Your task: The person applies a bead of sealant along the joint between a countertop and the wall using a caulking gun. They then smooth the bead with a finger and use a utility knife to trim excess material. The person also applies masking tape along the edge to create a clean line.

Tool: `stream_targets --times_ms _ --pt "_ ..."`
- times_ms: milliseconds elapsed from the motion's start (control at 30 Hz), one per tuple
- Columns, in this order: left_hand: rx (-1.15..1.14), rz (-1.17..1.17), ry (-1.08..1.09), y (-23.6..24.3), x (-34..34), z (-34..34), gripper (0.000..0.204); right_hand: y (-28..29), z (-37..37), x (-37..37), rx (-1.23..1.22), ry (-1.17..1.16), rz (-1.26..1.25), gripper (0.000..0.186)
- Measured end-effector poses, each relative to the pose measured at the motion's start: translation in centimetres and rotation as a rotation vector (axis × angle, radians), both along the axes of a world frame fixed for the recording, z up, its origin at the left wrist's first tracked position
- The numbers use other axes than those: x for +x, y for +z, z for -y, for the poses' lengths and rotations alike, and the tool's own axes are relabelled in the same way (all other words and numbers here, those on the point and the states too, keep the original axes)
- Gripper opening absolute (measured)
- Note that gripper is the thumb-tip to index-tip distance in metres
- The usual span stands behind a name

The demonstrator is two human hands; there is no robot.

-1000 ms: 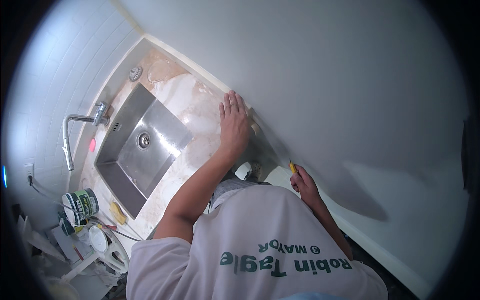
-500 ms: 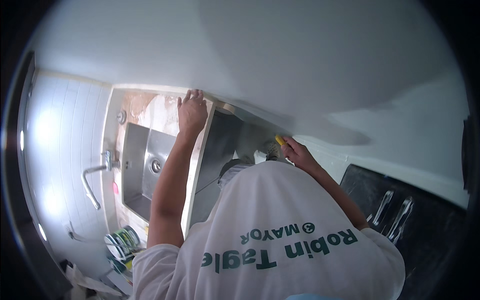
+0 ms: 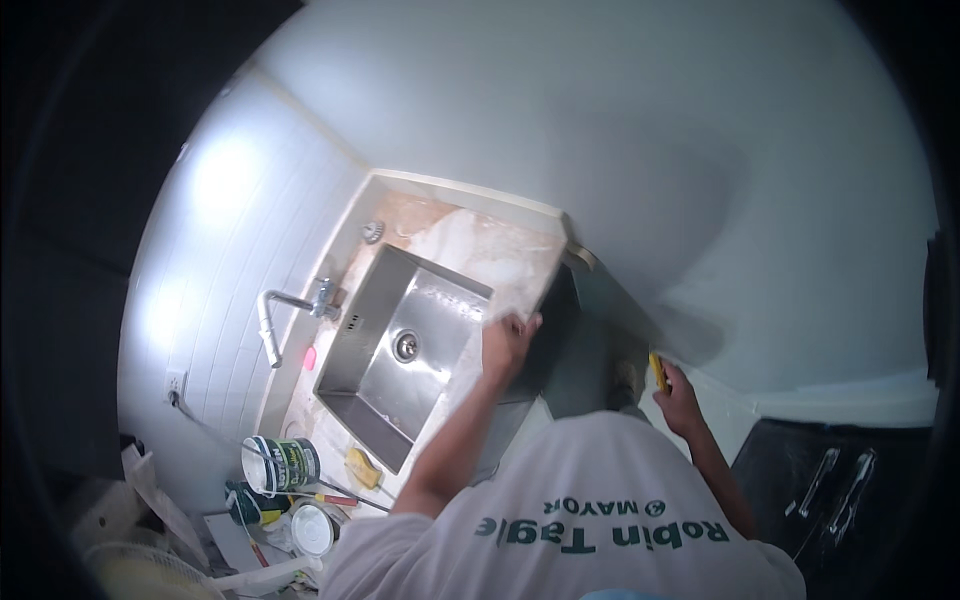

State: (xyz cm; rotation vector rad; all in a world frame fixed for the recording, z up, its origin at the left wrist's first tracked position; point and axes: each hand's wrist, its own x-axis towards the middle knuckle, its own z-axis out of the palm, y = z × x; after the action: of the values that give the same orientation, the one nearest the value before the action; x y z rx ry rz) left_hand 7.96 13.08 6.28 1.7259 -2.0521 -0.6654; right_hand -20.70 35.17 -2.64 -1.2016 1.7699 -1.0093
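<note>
My left hand (image 3: 507, 350) rests at the front edge of the stone-look countertop (image 3: 500, 255), beside the steel sink (image 3: 425, 370), with its fingers curled over the edge. Low on the right, my right hand (image 3: 681, 402) is closed around a yellow-handled tool (image 3: 658, 371). The yellow part sticks up past the fingers, close to the foot of the pale wall (image 3: 640, 150); the tool's kind cannot be made out. Below the countertop's end, a dark recess lies between my two hands.
A chrome faucet (image 3: 268, 325) stands behind the sink. At the lower left are a labelled bucket (image 3: 270, 464), a yellow sponge-like piece (image 3: 362, 468), a white lidded tub (image 3: 315, 530) and long-handled tools. A black panel (image 3: 800, 470) with clear plastic-like strips stands at right.
My left hand has come back from the countertop's wall-side corner to its front edge near the sink. The view has swung left, showing more of the clutter. My right hand keeps the yellow-handled tool.
</note>
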Motion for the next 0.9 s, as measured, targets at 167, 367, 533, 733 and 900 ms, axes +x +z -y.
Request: stream_targets --times_ms 167,367,533,733,900 --pt "0.283 -0.093 0.148 -3.8 11.3 -12.9 0.059 4.1 -0.6 5.0 0.090 0.098 -0.104 0.060" --pt "0.444 0.039 0.008 -11.4 21.4 -26.9 0.036 4.9 -1.7 7.9 0.112 0.201 -0.122 0.039" --pt "0.898 0.059 -0.091 -19.1 26.4 -33.1 0.031 2.9 -5.1 4.8 0.257 0.157 -0.137 0.026" --pt "0.970 -0.020 0.131 -19.4 24.0 -32.6 0.031 3.5 -8.0 2.5 0.343 0.143 -0.172 0.018" --pt "0.943 -0.057 0.225 -18.3 21.8 -33.8 0.031 2.5 -7.9 0.4 0.291 0.207 -0.149 0.018"
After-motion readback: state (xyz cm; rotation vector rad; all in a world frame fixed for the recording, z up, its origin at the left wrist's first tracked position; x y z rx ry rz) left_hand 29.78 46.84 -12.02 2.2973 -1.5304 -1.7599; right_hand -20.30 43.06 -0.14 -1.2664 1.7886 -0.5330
